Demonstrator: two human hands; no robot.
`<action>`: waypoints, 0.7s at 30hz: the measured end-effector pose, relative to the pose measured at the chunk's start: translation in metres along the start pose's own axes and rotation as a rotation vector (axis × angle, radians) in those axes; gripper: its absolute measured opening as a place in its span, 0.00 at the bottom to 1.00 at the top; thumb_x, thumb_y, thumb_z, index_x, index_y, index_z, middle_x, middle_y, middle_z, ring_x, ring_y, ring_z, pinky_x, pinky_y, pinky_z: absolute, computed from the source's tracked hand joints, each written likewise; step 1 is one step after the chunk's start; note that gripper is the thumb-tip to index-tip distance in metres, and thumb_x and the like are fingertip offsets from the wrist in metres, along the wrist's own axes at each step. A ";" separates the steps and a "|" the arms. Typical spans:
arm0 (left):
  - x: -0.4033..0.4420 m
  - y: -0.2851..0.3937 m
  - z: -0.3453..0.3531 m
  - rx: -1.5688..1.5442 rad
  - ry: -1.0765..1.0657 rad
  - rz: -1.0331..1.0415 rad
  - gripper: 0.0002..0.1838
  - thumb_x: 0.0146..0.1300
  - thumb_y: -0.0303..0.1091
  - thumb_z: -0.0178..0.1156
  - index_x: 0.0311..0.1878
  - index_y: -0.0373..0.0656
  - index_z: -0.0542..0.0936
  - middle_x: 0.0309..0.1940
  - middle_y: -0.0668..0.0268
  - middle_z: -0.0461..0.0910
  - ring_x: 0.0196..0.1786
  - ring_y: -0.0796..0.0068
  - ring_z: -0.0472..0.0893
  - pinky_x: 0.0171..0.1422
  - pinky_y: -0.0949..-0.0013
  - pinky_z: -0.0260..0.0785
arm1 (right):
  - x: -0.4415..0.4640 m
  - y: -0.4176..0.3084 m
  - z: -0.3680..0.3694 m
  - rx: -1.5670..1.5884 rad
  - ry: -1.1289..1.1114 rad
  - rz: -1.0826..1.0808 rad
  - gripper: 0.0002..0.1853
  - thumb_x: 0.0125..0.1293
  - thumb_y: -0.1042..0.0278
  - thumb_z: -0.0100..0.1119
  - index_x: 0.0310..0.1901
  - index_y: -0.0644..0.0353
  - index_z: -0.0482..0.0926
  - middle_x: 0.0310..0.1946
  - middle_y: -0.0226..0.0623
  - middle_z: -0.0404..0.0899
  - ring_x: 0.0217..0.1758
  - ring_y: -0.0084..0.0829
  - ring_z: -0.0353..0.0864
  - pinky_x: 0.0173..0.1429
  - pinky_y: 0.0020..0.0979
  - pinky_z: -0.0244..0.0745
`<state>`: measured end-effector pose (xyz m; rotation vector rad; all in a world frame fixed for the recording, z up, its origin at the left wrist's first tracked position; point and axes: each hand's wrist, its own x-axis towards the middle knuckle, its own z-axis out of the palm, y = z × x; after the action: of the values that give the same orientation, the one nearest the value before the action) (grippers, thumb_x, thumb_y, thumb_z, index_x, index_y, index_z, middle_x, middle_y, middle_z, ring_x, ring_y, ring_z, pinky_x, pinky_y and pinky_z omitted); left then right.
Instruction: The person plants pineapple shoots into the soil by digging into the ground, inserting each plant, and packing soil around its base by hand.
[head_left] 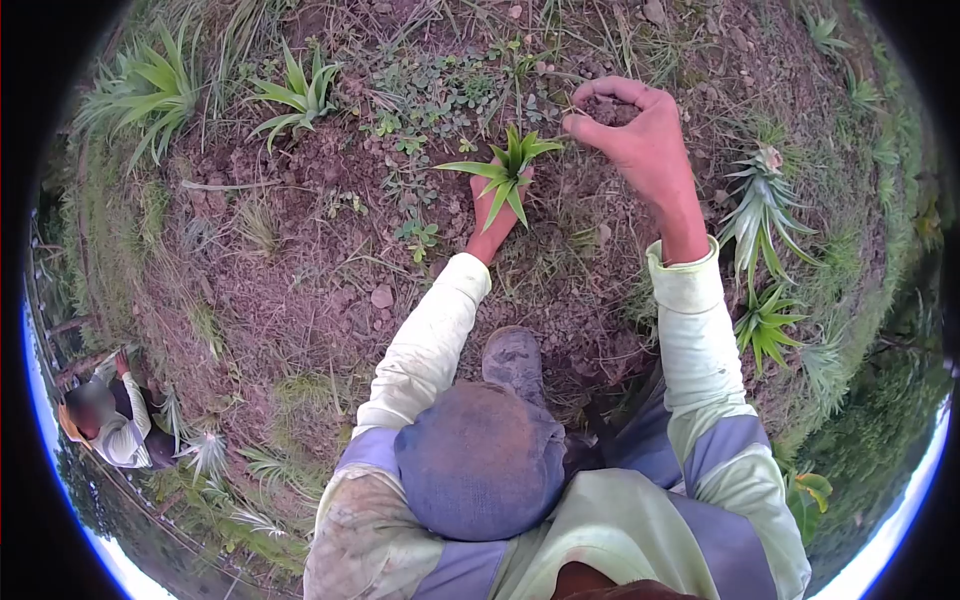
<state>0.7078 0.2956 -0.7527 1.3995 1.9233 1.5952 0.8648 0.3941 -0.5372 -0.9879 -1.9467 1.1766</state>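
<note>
Fingers, head view: left hand (pixel 487 207) closed low on a small spiky plant (pixel 512 168), grip part-hidden by leaves; plant sits ahead of the boot (pixel 514 362). Right hand (pixel 640 132), ahead-right of boot, curled narrow, can't tell if pinching anything. Plant's probably light, leaves stiff but creasable; hold the base.

Leaves room to pass over crumbly brown soil (pixel 310 285) left of the bare left hand (pixel 485 213); narrows between the spiky green plant (pixel 513 168) there and the bare right hand (pixel 642 135); meets rounded blue-cloth knee (pixel 480 460) and muddy grey boot (pixel 513 360) nearer the body.
</note>
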 end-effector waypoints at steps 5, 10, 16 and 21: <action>0.000 -0.004 0.002 -0.027 -0.011 -0.004 0.12 0.67 0.30 0.72 0.50 0.36 0.85 0.34 0.53 0.88 0.36 0.53 0.89 0.44 0.57 0.78 | 0.042 -0.032 0.054 -0.156 -0.082 -0.300 0.18 0.58 0.58 0.77 0.45 0.60 0.91 0.42 0.41 0.89 0.39 0.36 0.89 0.48 0.41 0.83; -0.002 -0.007 0.002 -0.026 0.007 0.037 0.13 0.67 0.30 0.71 0.52 0.36 0.84 0.37 0.56 0.89 0.38 0.56 0.89 0.45 0.58 0.78 | 0.062 0.031 0.132 -0.440 -0.301 -0.480 0.21 0.64 0.51 0.74 0.51 0.58 0.90 0.47 0.43 0.88 0.53 0.46 0.88 0.60 0.47 0.83; -0.006 -0.017 0.008 0.076 0.004 0.115 0.15 0.68 0.30 0.71 0.55 0.37 0.83 0.37 0.61 0.88 0.38 0.64 0.87 0.45 0.60 0.78 | 0.047 0.007 0.107 -0.690 -0.610 -0.286 0.25 0.68 0.45 0.71 0.56 0.58 0.88 0.53 0.44 0.87 0.60 0.48 0.86 0.65 0.47 0.81; -0.004 -0.010 0.007 -0.040 0.019 0.053 0.13 0.68 0.30 0.72 0.53 0.38 0.85 0.35 0.58 0.88 0.35 0.64 0.87 0.44 0.61 0.78 | -0.002 -0.005 0.027 -0.365 -0.084 -0.290 0.22 0.72 0.51 0.70 0.55 0.62 0.87 0.51 0.42 0.87 0.55 0.48 0.87 0.58 0.43 0.82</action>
<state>0.7098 0.2973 -0.7648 1.4356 1.8690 1.6665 0.8429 0.3792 -0.5433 -0.8035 -2.3324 0.7257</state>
